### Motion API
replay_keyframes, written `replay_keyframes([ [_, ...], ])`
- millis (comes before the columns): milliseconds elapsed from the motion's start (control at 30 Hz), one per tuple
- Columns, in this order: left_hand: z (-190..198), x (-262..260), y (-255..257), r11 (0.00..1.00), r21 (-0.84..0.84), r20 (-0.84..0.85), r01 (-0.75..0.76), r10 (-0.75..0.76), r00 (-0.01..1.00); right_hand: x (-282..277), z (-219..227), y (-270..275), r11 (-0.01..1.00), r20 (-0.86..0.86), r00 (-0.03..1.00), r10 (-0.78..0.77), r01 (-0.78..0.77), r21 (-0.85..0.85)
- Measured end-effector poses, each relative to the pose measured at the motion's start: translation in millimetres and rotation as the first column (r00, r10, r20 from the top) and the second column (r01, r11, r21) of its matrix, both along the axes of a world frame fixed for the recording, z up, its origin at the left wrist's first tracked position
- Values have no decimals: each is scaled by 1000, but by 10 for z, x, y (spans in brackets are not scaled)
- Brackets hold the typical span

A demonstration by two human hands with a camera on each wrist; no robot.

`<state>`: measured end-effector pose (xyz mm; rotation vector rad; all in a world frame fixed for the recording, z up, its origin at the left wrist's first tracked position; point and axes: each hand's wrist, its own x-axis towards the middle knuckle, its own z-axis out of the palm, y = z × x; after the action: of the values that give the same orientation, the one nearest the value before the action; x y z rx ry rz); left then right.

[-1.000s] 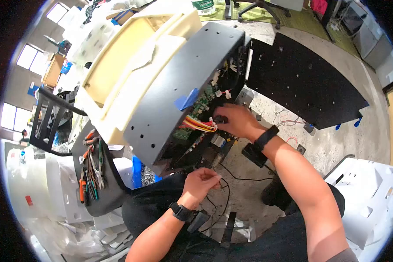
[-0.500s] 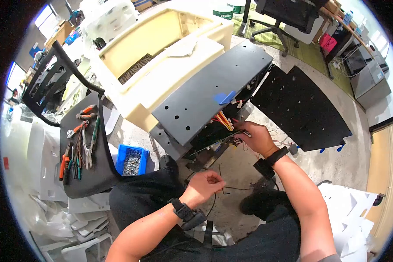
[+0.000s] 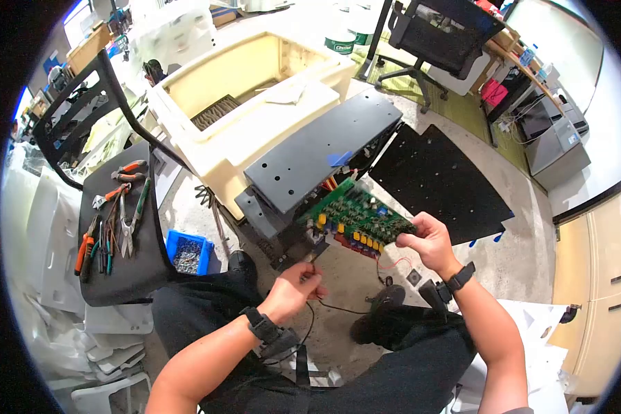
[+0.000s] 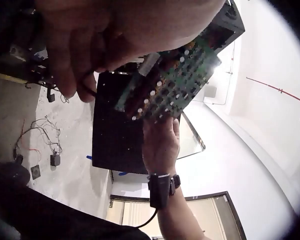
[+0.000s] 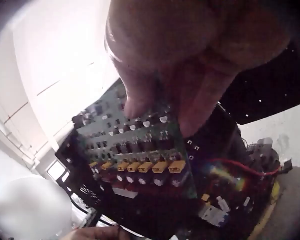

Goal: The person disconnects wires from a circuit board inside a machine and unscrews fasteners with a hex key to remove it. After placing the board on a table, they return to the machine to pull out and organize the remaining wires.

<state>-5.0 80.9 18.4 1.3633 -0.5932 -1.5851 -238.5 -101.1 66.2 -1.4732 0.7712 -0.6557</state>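
A green circuit board (image 3: 359,215) with yellow connectors hangs tilted beside the grey metal housing (image 3: 324,148). My right hand (image 3: 431,245) pinches its right end, thumb on one face; the right wrist view shows the hand (image 5: 180,60) gripping the board (image 5: 135,142) from above. Coloured wires (image 3: 330,183) show between housing and board. Lower down, left of the board, my left hand (image 3: 293,293) has curled fingers; in the left wrist view, the hand (image 4: 115,35) pinches a thin dark rod (image 4: 89,89), partly hidden, with the board (image 4: 172,82) beyond.
A black panel (image 3: 438,183) extends right of the housing. Pliers and other tools (image 3: 126,224) lie on a black chair (image 3: 134,276) at left, near a blue bin (image 3: 203,264) of small metal parts. A cream shell (image 3: 234,141) stands behind. Cables (image 3: 341,309) trail across the floor.
The right hand has drawn the board out of the housing toward the lower right. The left hand remains low, near the housing's front. The head view has shifted, showing more of the chair and tools.
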Motion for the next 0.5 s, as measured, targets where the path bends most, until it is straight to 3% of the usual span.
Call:
replay_keyframes([
  [100, 110, 44, 49, 999, -33, 4, -38, 38, 999, -115, 199, 149, 997, 63, 997, -38, 33, 75],
  [167, 259, 25, 86, 995, -90, 58, -47, 52, 997, -184, 296, 247, 960, 139, 985, -101, 60, 272],
  [233, 379, 43, 147, 991, -97, -103, -95, 85, 991, -214, 439, 383, 962, 160, 983, -89, 43, 270],
  [400, 803, 67, 216, 997, -75, 24, -4, 6, 1000, -260, 760, 626, 918, 348, 921, -175, 24, 397],
  [500, 1042, 55, 217, 980, -199, 163, 27, 6, 987, -241, 1014, 743, 902, 445, 874, -196, -18, 432],
])
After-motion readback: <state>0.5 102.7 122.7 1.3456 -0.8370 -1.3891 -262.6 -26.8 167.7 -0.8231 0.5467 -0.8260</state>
